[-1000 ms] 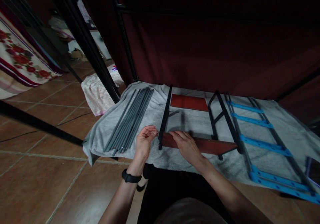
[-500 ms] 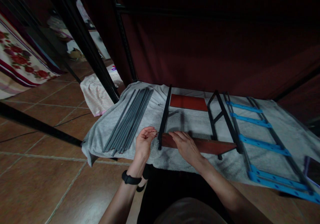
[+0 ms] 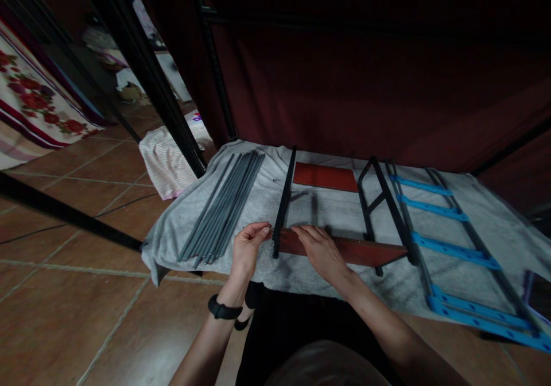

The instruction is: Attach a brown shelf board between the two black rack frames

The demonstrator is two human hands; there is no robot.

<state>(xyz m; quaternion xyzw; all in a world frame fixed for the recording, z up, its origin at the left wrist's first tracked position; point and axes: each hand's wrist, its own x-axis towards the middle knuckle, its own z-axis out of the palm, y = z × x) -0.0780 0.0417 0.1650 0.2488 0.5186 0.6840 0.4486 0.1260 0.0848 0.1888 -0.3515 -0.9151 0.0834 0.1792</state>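
My left hand (image 3: pixel 248 249) is pinched at the outer side of a black metal side bar (image 3: pixel 285 193), close to its near end. Between the fingertips is a small thin piece that looks like a screw; its details are too small to tell. My right hand (image 3: pixel 322 255) lies over the top edge of a reddish-brown board (image 3: pixel 365 251), fingers closed on it near the bar. The board spans from that bar to a black metal frame (image 3: pixel 390 208) on the right. Farther back, an orange-red panel (image 3: pixel 325 177) lies between the two black sides.
Grey rods (image 3: pixel 228 208) lie bundled on the grey blanket (image 3: pixel 172 248). Small screws (image 3: pixel 276 180) rest beside the black bar. A blue-runged rack (image 3: pixel 456 251) lies at right, near a dark device (image 3: pixel 538 297). Black posts (image 3: pixel 142 76) rise at left.
Both hands stay almost in place. My left fingertips shift very slightly at the bar, and the small piece in them shows a little differently.
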